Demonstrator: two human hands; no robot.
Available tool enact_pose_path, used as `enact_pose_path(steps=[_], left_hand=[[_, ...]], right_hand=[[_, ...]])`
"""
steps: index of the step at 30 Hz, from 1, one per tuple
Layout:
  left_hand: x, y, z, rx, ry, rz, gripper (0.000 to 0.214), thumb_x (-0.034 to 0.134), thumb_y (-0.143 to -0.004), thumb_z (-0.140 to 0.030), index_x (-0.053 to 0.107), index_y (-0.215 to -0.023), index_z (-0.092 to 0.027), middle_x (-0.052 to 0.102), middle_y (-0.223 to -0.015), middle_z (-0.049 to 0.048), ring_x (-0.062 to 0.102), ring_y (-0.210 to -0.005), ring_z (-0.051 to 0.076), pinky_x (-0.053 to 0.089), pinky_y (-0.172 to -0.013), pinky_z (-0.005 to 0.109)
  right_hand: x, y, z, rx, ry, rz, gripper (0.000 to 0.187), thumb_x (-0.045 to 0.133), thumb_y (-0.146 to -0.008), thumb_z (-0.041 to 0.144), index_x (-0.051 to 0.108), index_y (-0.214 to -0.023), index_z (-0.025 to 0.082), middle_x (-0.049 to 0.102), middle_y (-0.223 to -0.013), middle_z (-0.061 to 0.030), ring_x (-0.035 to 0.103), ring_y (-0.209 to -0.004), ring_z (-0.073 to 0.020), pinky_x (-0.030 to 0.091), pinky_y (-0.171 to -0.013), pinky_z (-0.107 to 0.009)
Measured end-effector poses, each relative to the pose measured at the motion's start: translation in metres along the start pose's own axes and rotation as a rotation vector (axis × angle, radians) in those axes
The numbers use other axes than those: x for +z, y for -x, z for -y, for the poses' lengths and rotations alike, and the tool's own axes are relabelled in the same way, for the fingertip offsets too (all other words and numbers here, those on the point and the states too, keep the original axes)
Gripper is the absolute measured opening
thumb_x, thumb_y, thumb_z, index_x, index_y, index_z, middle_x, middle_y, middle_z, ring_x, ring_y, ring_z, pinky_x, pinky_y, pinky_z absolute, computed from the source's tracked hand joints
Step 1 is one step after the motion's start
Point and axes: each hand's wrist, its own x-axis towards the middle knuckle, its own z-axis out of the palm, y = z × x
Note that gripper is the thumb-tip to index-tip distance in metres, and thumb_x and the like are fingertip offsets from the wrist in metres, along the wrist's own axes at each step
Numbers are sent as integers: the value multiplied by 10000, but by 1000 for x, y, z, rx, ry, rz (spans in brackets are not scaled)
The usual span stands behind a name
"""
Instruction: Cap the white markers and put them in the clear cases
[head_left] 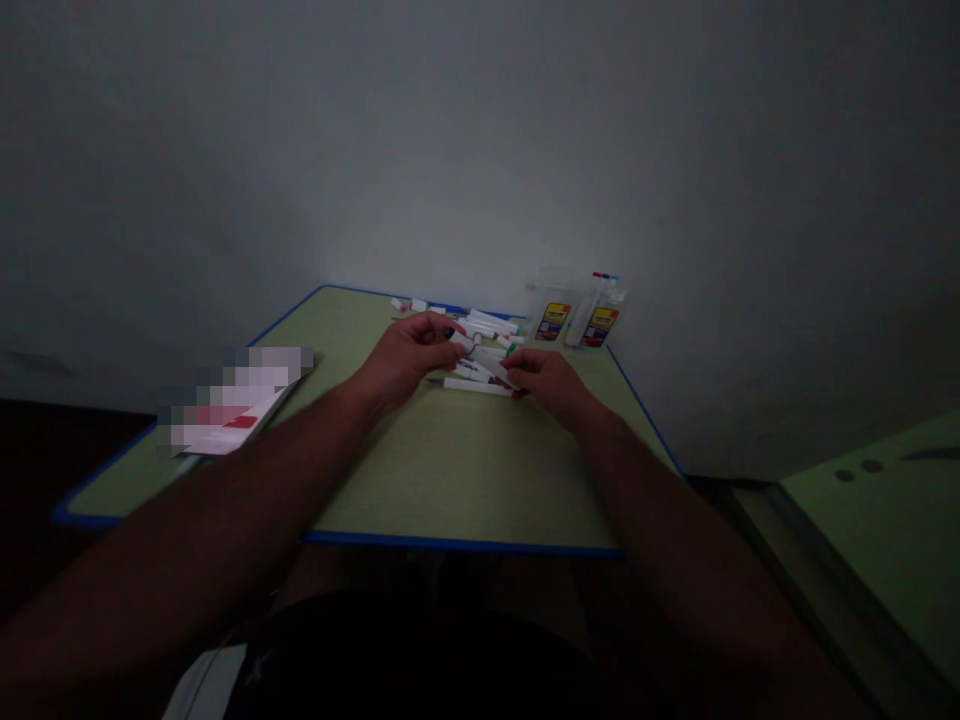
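- Reaching in from the bottom of the frame, both bare forearms met over the middle of a pale green surface edged in blue.
- The left hand had its fingers curled in and pinched the upper-left end of a white marker between thumb and fingertips.
- The right hand sat low, just right of centre, closed round the lower-right end of the same marker; the light was too dim to make out each finger.
- The white marker lay slanted between the two hands, a little above the centre of the frame, over a loose pile of markers scattered toward the far edge of the surface.
- Two clear packs with yellow labels stood upright at the far right corner of the surface, close to the wall.
- A sheet of paper with a red patch rested at the left edge of the surface, well apart from the hands.
- A plain grey wall filled the upper half of the frame, and the whole room was dim.
- A second green table showed at the lower right, apart from the first.
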Motion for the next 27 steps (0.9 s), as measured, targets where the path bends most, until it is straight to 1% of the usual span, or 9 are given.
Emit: enact_pose_path(steps=[3, 6, 8, 11, 14, 17, 21, 23, 27], left_hand=[[-1, -1, 1, 0, -5, -15, 241, 837, -609, -116, 717, -813, -162, 693, -727, 3, 626, -611, 116, 539, -598, 249], [-2, -3, 2, -13, -16, -55, 232, 831, -608, -112, 709, -800, -159, 685, -722, 1, 619, -607, 111, 544, -602, 248], [-2, -3, 2, -36, -29, -85, 214, 816, -620, -105, 699, -791, -156, 682, -718, 3, 618, -610, 111, 548, -611, 251], [-3, -4, 2, -86, -55, -139, 187, 790, -643, -87, 677, -777, -153, 671, -691, 3, 609, -588, 109, 546, -608, 254], [-2, -3, 1, -143, -100, -197, 168, 763, -678, -74, 668, -789, -156, 649, -646, -3, 592, -551, 105, 536, -582, 250], [0, -2, 1, -194, -129, -220, 148, 738, -715, -67, 669, -810, -159, 648, -633, 5, 593, -543, 110, 532, -565, 247], [1, -2, 0, -230, -138, -224, 132, 724, -729, -56, 671, -804, -150, 660, -647, 20, 604, -550, 115, 540, -566, 248], [0, -2, 0, -242, -132, -213, 134, 731, -724, -59, 676, -808, -148, 665, -654, 26, 611, -552, 121, 546, -570, 255], [-3, -3, 2, -246, -107, -201, 143, 760, -706, -75, 682, -798, -151, 677, -668, 33, 616, -550, 125, 546, -561, 261]], right_hand=[[-1, 0, -1, -12, -3, -1, 126, 702, -733, 142, 768, -832, 184, 737, -741, -25, 618, -596, -119, 523, -542, -243], [-2, -1, -2, -22, -12, -9, 124, 717, -717, 170, 767, -831, 177, 723, -699, -21, 603, -558, -113, 517, -534, -247], [-2, -1, -1, -28, -33, -20, 133, 743, -696, 200, 764, -825, 172, 722, -693, -25, 602, -552, -113, 518, -531, -250], [-1, 2, 4, -35, -100, -20, 194, 793, -657, 265, 759, -822, 169, 723, -694, -30, 609, -559, -116, 518, -524, -251], [1, 6, 11, -20, -185, 5, 264, 836, -632, 329, 743, -815, 163, 726, -711, -45, 645, -598, -137, 513, -517, -247], [2, 9, 15, 0, -245, 43, 318, 861, -636, 387, 723, -807, 157, 733, -734, -68, 676, -641, -158, 515, -521, -249], [3, 10, 17, 4, -275, 71, 350, 879, -632, 422, 710, -788, 159, 734, -711, -60, 644, -579, -131, 507, -508, -235], [3, 10, 17, 3, -278, 77, 351, 859, -668, 449, 717, -803, 158, 741, -723, -63, 624, -552, -117, 505, -505, -234], [3, 11, 18, -5, -295, 100, 386, 753, -785, 533, 746, -851, 153, 754, -771, -81, 619, -555, -115, 510, -513, -243]])
